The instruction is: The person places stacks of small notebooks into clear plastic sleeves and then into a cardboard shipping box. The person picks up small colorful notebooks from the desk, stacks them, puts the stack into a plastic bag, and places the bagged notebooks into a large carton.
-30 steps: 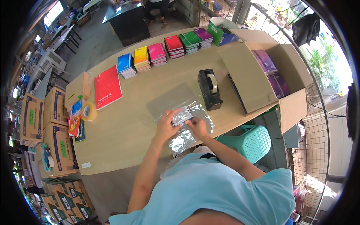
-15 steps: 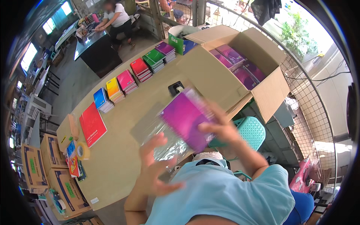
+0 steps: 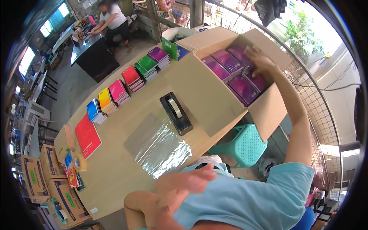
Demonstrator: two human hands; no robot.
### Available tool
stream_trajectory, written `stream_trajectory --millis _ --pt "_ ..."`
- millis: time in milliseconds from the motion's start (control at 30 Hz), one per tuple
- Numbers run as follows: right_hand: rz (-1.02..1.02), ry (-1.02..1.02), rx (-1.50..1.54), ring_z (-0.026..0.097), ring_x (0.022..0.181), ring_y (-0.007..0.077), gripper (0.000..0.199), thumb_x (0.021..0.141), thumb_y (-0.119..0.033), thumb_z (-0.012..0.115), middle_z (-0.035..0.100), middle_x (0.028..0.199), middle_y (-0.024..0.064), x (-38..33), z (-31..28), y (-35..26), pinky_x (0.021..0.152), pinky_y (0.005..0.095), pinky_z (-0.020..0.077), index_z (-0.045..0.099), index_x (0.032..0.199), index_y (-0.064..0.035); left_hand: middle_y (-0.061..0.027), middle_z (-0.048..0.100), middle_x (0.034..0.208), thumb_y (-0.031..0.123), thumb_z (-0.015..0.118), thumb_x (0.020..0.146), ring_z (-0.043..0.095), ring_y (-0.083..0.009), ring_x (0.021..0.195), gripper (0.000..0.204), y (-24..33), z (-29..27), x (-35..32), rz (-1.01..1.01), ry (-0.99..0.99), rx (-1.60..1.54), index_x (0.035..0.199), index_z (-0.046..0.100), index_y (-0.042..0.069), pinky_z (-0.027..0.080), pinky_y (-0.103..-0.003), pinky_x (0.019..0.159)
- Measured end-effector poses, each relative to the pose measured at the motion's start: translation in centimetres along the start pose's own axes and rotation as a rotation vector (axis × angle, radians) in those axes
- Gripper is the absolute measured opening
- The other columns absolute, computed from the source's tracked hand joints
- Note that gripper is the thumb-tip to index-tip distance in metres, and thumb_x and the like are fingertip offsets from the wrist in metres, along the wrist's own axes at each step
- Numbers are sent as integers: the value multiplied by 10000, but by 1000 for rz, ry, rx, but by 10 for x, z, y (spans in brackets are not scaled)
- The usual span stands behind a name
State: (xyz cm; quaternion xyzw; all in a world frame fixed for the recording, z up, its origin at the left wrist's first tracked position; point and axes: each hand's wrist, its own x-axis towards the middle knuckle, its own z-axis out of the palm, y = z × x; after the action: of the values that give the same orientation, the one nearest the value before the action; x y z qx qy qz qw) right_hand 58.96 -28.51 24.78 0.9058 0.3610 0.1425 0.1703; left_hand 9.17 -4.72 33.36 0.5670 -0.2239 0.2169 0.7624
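My right hand reaches into the open cardboard box at the right, its fingers spread over the wrapped purple notebooks packed there. Part of the stack lies hidden under that hand. My left hand, a little blurred, is raised in front of my body with its fingers apart and nothing in them. Beyond it on the table lies a clear plastic bag, flat and shiny. A black tape dispenser stands beside the bag, close to the box.
Stacks of notebooks in several colours, such as the blue stack, line the table's far edge near a red notebook. A tape roll lies at the left. A green stool stands below the box. A person works at a far desk.
My right hand has moved from above the table up into the box, and the purple notebook it held is out of that spot. The left hand has dropped nearer my body. The tape dispenser is uncovered.
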Motion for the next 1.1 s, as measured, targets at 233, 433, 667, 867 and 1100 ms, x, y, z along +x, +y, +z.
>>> stream_trajectory --millis 233,433,667,867,1100 --pt "-184 -277 233 428 1357 377 991 762 -266 791 237 1582 218 56 50 -7 1107 421 403 215 1517 15 -114 381 1455 4 501 802 394 -209 1338 615 -27 19 84 -312 -125 -374 1404 379 44 291 -382 1110" --pt "-240 -265 216 546 1228 381 1011 673 -353 845 493 1408 240 56 9 0 1007 414 472 342 1482 -13 -121 414 1423 17 476 790 437 -221 1284 620 -11 38 105 -118 -271 -91 1402 384 53 324 -380 1087" --pt "-111 71 414 680 779 309 501 750 -260 770 694 812 168 71 -134 -63 736 419 516 675 1186 -31 -116 394 1469 247 608 863 424 -273 1327 684 14 -17 57 174 -78 419 1479 327 145 379 -479 1064" --pt "-806 -135 487 627 905 271 547 755 -193 739 634 958 102 36 -267 -191 787 383 506 602 1274 -88 -81 474 1411 182 721 832 488 -245 1243 615 -4 -268 -22 -244 906 723 1378 456 85 396 -418 1046" --pt "-1513 -460 543 607 1086 313 420 849 -341 686 640 1121 135 116 -257 -450 909 456 489 640 1183 -89 -175 629 1165 206 790 777 607 -286 1086 314 -47 -599 -159 -554 1263 1378 1030 702 43 509 -408 888"
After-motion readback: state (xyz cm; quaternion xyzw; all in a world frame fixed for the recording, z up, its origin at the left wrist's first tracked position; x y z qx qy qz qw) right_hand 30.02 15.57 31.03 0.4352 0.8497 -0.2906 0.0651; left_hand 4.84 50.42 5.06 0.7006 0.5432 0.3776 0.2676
